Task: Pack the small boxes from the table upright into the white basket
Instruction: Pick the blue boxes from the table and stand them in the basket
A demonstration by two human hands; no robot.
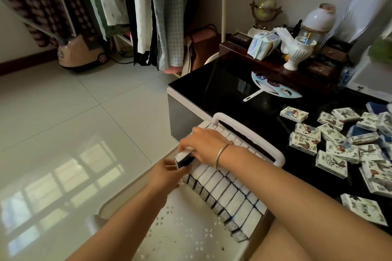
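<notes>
A white basket (277, 155) with a perforated floor sits below me beside the black table (222, 82). Rows of small white boxes (229, 193) stand upright along its right side. My right hand (203, 144), with a bangle on the wrist, grips one small box (183, 158) from above at the far end of a row. My left hand (167, 174) pinches the near end of the same box from below. Several loose boxes (343, 144) with printed pictures lie flat on the table at the right.
A round hand fan (273, 87) lies on the table behind the loose boxes. A dark wooden stand (282, 65) with a white cup, tissue packs and a globe stands at the back. Clothes hang on a rack at the left over a tiled floor.
</notes>
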